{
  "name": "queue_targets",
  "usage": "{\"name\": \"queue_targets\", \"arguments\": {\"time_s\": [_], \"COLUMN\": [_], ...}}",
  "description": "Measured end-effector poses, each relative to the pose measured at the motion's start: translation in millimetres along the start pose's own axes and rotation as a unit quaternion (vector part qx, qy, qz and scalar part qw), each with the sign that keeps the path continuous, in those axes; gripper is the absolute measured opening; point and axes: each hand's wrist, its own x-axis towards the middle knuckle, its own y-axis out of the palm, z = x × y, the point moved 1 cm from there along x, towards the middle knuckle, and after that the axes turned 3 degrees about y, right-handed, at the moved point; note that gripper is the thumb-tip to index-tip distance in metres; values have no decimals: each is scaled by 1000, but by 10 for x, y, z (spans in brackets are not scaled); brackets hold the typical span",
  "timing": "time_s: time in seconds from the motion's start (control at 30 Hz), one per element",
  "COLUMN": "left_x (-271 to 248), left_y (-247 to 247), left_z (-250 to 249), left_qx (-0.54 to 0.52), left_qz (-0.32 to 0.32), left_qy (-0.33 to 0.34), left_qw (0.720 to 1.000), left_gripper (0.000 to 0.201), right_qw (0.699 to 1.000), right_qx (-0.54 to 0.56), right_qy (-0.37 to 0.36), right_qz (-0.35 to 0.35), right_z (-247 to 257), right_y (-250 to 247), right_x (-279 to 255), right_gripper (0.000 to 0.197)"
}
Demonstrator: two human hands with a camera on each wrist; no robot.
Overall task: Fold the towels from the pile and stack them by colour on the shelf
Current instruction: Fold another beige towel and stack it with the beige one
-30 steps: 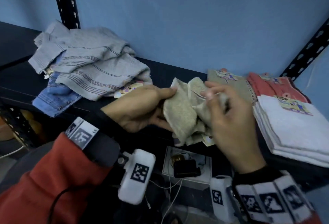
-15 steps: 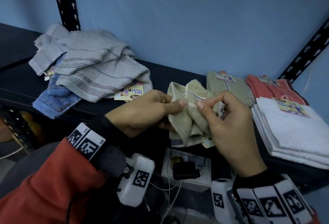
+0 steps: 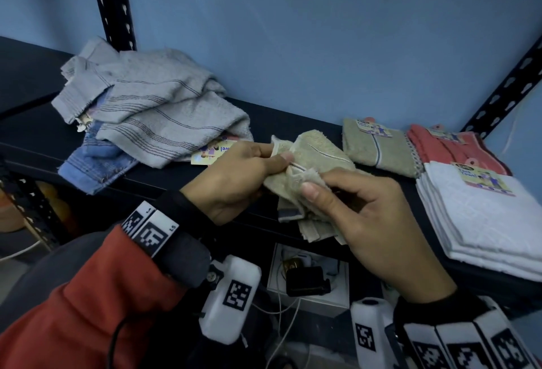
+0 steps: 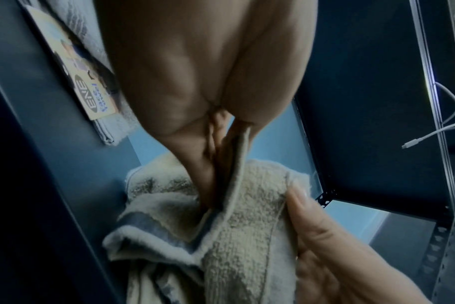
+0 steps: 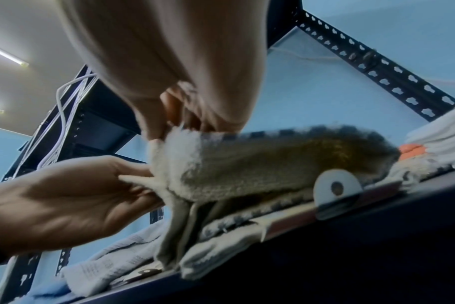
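Two bare hands work a crumpled beige towel (image 3: 315, 154) at the front edge of a dark shelf (image 3: 176, 172). The left hand (image 3: 234, 178) pinches one hem of the towel between thumb and curled fingers, while the right hand (image 3: 372, 222), at about 4 o'clock from it, grips another fold with its thumb pressed on top and its fingers curled underneath. Part of the cloth hangs over the shelf's front edge; the right wrist view shows the rest lying bunched on the shelf board. At 10 o'clock from the hands lies the unfolded pile: a grey striped towel (image 3: 152, 110) heaped over a blue towel (image 3: 96, 163), with a printed paper label (image 3: 209, 153) poking out beside the left hand. At 2 o'clock sit the finished stacks: a folded beige towel (image 3: 378, 148) just beside the one in hand, a red stack (image 3: 451, 148) behind, and a white stack (image 3: 484, 216) at 3 o'clock near the shelf's front. A red sleeve (image 3: 88, 310) covers the left forearm.
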Motion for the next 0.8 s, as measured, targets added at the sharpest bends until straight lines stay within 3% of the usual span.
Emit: {"name": "queue_targets", "arguments": {"time_s": [0.07,0.13,0.23,0.3,0.37,0.43,0.47,0.5,0.53,0.57,0.67,0.73,0.8], "left_x": [-10,-23,-47,-33,-19,-14,-13,-18,-16,-23,-87,-131,-152], "left_y": [20,37,55,27,-23,-90,-117,-134,-150,-148,-60,-1,19], "left_z": [-7,-13,-17,0,1,-10,-26,-49,-65,-84,-137,-167,-176], "left_qx": [-2,-16,6,102,266,435,483,498,488,454,277,182,151], "left_qz": [35,57,68,39,-13,-69,-97,-110,-106,-85,44,126,158], "left_qy": [-5,-13,-21,14,101,179,203,211,203,185,101,50,32], "left_qw": [999,998,997,994,959,880,846,834,842,867,954,974,975], "left_gripper": [37,38,35,34,40,51,54,55,54,52,42,38,35], "right_qw": [999,990,944,916,919,941,949,953,956,958,960,962,971], "right_qx": [-9,1,98,162,162,80,38,13,9,17,40,47,23], "right_qy": [-12,2,49,68,57,28,17,11,5,0,-6,-4,-21], "right_qz": [-40,-143,-312,-361,-355,-327,-313,-303,-294,-286,-278,-267,-238], "right_z": [18,-37,-112,-109,-68,-45,-45,-46,-46,-38,-13,-14,10], "right_y": [11,-7,-118,-164,-129,-68,-56,-58,-65,-70,-30,38,95], "right_x": [-2,9,26,12,-13,-28,-30,-29,-25,-24,-33,-55,-77], "right_gripper": [23,30,29,23,20,15,12,11,15,20,29,25,18]}}
